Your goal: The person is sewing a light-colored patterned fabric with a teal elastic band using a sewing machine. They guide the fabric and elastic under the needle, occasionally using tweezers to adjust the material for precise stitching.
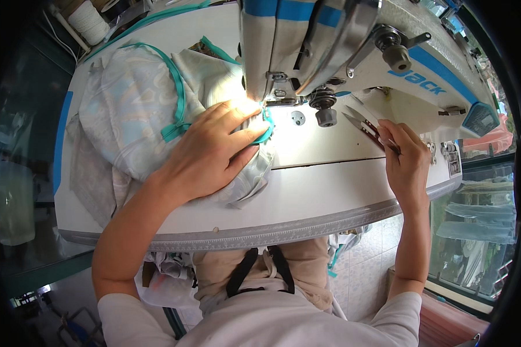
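My left hand [205, 150] lies on a pale patterned cloth [127, 98] with its fingers stretched out toward the needle area of the sewing machine [446, 58]. Teal edging tape [177, 92] runs along the cloth, and a curl of it sits beside my left fingertips. A bright lamp glares there, so the needle and the exact contact are hard to make out. To the right of the needle area, my right hand [408, 153] grips a pair of thread snips [363, 124], blades pointing up and left over the machine bed. The cloth is bunched left of the machine.
The white table [307, 202] ends at a grey front edge marked like a ruler [260, 238]. A white thread cone [88, 22] stands at the back left. Folded cloth [474, 220] lies beyond a frame on the right. My lap is below the table edge.
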A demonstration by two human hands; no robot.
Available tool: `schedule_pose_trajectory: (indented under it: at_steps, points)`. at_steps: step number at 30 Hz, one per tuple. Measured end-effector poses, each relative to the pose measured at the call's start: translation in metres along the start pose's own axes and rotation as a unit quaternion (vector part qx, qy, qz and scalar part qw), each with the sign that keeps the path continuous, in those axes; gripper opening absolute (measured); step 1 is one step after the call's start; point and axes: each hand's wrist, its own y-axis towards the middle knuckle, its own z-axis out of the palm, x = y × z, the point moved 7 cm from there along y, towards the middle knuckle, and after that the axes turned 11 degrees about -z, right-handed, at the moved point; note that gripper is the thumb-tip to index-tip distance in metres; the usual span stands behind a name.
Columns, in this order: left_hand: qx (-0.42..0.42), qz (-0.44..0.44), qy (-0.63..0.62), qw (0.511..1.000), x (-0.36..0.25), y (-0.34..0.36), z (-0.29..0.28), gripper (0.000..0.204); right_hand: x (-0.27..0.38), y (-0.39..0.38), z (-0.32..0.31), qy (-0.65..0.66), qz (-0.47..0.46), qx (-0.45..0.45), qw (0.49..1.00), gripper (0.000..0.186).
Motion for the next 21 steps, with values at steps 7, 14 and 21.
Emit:
schedule_pose_trajectory:
  at_steps: [7,14,21]
  points:
    - [-0.004,0.006,-0.004,1.0,0.0,0.002,0.001,0.038,0.01,-0.014,0.005,-0.143,-0.099,0.052,0.983,0.036]
    - [0.009,0.011,-0.029,0.999,-0.008,-0.029,-0.006,0.042,0.017,-0.017,0.023,-0.138,-0.099,0.076,0.983,0.037]
    - [-0.023,-0.003,-0.061,0.998,-0.037,-0.107,-0.038,0.031,0.015,-0.017,0.023,-0.136,-0.119,0.052,0.982,0.04]
